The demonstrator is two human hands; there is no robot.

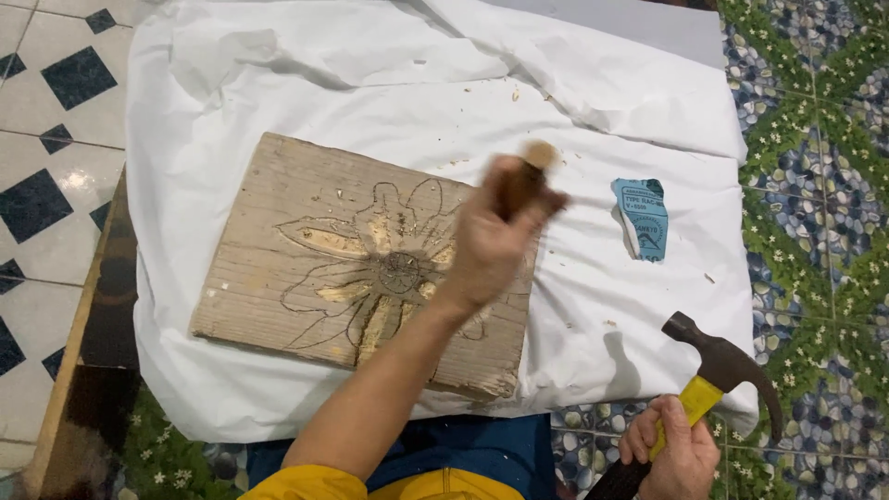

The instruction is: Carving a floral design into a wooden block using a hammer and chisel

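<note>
A weathered wooden board point(306, 241) lies on a white cloth point(593, 315) spread over a table, and everything here is placed from that board. On the board a flower is drawn in dark outline; several petals left of and below its round centre are already gouged to pale fresh wood, while the upper petals and some others are outline only, so the carving looks roughly half done. Over the board's right edge the left hand point(491, 245) is closed in a fist round a wooden-handled chisel point(525, 181), blurred. Right of the board lies a torn piece of blue sandpaper point(641, 218). Further right and nearer the person, off the cloth's corner, the right hand point(674, 454) grips a yellow-handled claw hammer point(718, 370), head raised.
</note>
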